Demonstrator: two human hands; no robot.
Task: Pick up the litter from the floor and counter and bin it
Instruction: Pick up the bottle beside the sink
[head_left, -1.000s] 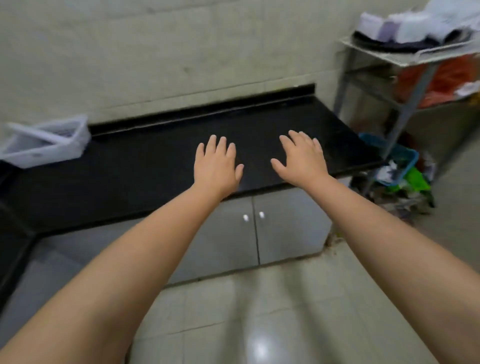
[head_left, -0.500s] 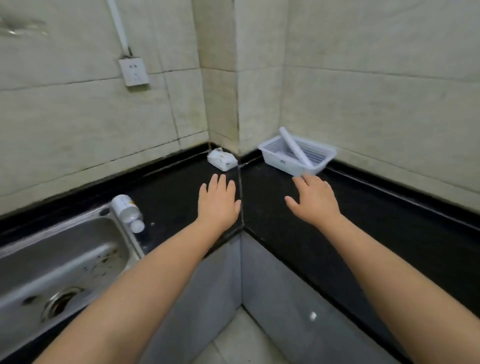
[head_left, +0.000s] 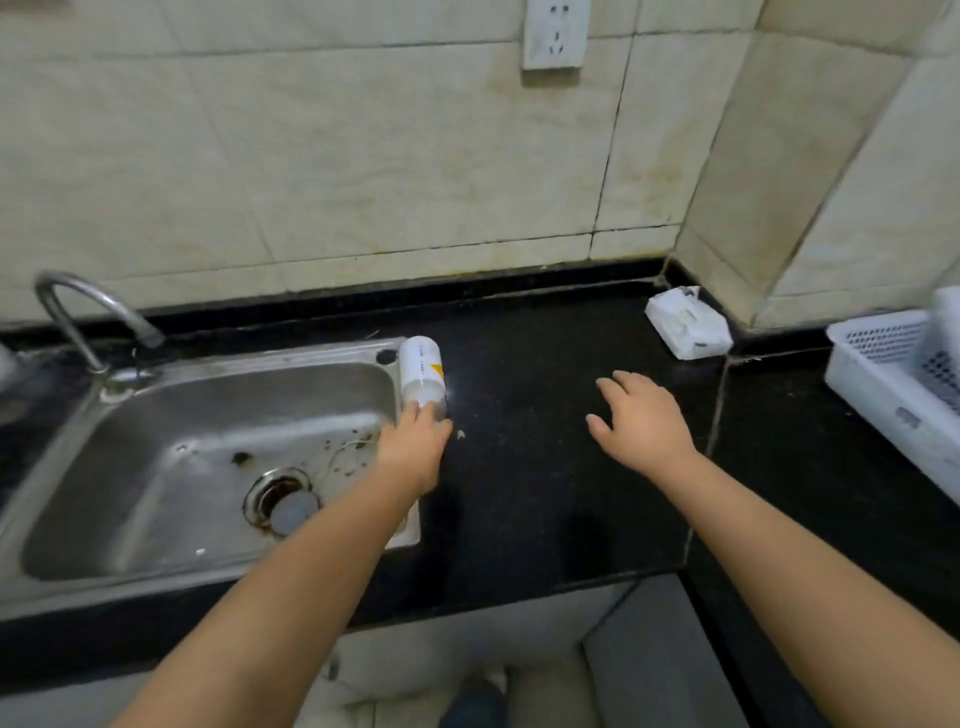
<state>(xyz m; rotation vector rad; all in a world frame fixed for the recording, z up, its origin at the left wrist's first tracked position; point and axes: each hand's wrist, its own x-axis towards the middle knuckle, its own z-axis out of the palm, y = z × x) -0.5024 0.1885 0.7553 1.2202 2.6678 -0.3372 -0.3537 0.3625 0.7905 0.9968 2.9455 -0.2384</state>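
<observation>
A white bottle (head_left: 421, 366) with an orange mark lies on its side on the black counter (head_left: 545, 467), against the sink's right rim. My left hand (head_left: 413, 444) is at its near end, with the fingers on one side of the cap and the thumb on the other. The bottle still rests on the counter. My right hand (head_left: 644, 421) hovers palm down over the counter with its fingers spread, holding nothing. A white crumpled packet (head_left: 688, 325) lies in the back corner, beyond my right hand. A tiny white scrap (head_left: 460, 434) lies beside my left hand.
A steel sink (head_left: 156, 395) with a curved tap (head_left: 88, 306) fills the left. At the right edge of the counter stands a white slotted basket (head_left: 883, 389). A wall socket (head_left: 556, 34) is above. Grey cabinet doors and floor show below the counter edge.
My view has swung left from the counter corner to the sink. My left hand has reached forward onto the bottle's near end. My right hand stays open above the counter.
</observation>
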